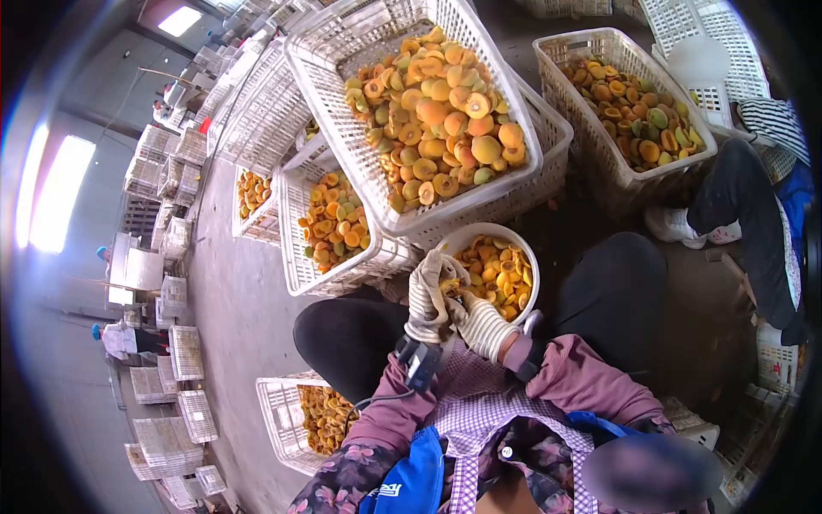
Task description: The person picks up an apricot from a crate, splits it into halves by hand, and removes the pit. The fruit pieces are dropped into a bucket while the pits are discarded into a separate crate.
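At the near left edge of the white bucket (535,276), the left hand (430,295), in a striped glove, was curled around a piece of fruit (449,284). The right hand (485,329), gloved too, met it there with fingers bent; whether it gripped anything itself could not be told. Doing this well seemed to call for a firm but gentle left hold, small right-hand movements and work kept close to the bucket. What showed of the piece was orange-yellow, its shape lost behind the gloves; the fruit in the bucket (494,265) looked golden, much of it cut.
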Demonstrator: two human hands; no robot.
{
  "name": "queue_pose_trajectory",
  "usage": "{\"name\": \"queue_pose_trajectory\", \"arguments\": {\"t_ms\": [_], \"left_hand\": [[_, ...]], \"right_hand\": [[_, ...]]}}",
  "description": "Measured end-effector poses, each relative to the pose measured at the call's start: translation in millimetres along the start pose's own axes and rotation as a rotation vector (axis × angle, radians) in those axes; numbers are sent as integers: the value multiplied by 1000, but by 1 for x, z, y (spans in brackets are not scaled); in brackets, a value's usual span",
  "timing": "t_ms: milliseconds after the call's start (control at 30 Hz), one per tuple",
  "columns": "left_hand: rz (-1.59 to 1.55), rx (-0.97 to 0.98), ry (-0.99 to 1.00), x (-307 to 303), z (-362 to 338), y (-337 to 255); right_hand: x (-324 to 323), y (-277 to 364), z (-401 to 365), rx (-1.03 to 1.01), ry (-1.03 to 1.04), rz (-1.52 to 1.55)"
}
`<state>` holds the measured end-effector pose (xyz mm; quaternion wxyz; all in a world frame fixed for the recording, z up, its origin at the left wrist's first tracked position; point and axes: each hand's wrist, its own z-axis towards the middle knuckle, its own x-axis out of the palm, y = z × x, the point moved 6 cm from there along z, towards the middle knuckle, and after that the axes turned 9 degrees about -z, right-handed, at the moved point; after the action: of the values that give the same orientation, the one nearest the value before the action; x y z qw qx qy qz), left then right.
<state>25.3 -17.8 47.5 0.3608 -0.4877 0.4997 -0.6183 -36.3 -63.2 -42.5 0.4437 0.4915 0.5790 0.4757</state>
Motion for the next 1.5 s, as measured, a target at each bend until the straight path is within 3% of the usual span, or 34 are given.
{"name": "queue_pose_trajectory", "arguments": {"t_ms": [100,167,200,233,267,300,333,367,433,500,567,700,767,833,867,900,967,1000,1033,1100,1133,1167,1233,1267,1300,1367,1400,1500], "left_hand": [[116,-152,359,2,5,0],[-30,-235,308,2,7,-1],[-175,-318,259,1,7,0],[-156,50,202,-1,19,-24],[575,388,-83,-7,23,-58],[1455,104,-373,-66,31,-35],[1453,112,-371,-91,49,-21],[945,131,-324,-113,77,-6],[-65,137,-184,-132,140,21],[1166,340,148,-103,180,44],[1389,-183,117,-59,184,57],[1368,-324,104,-65,195,61],[592,-150,-15,-75,171,56],[1004,544,198,-17,99,-12],[752,459,165,-25,79,15],[500,373,128,-31,63,43],[89,-81,-34,-33,37,57],[399,183,137,-6,27,27],[396,187,131,1,23,18],[-400,-422,-173,-7,12,43],[-391,-424,-211,-16,6,45],[-387,-420,-212,-13,2,42],[-56,-160,-305,-11,-1,23],[-152,-258,-318,-2,-3,19],[-149,-263,-314,-8,-5,27],[99,-59,-148,-25,-2,44],[-39,-160,-213,-31,1,54],[-283,-91,-162,-15,3,31]], "right_hand": [[-10,26,-8,10,79,215],[-9,50,-28,489,441,418],[-3,49,-31,565,466,607],[-1,55,-34,564,470,605],[-5,65,-36,516,381,637],[-10,70,-35,464,289,667],[-13,66,-33,502,237,716],[-15,63,-28,493,230,716],[-22,38,-22,814,10,794],[-22,34,-12,817,-43,791],[-17,15,6,634,-57,709],[-17,19,9,619,-114,727],[-26,23,9,595,-137,671],[-36,32,8,456,-148,699],[-33,12,19,384,-264,671],[-36,-4,30,121,-322,400],[-42,10,25,105,-322,407],[-43,10,23,112,-343,410],[-44,12,20,110,-338,405],[-47,28,15,118,-259,-37],[-47,31,9,195,-162,-242],[-46,33,7,191,-160,-238],[-47,41,5,84,-216,-198],[-48,46,5,95,-216,-212],[-50,51,2,98,-221,-208],[-53,60,-5,170,-161,-386],[-50,51,-2,172,-161,-385],[-32,22,5,97,-154,-199]]}}
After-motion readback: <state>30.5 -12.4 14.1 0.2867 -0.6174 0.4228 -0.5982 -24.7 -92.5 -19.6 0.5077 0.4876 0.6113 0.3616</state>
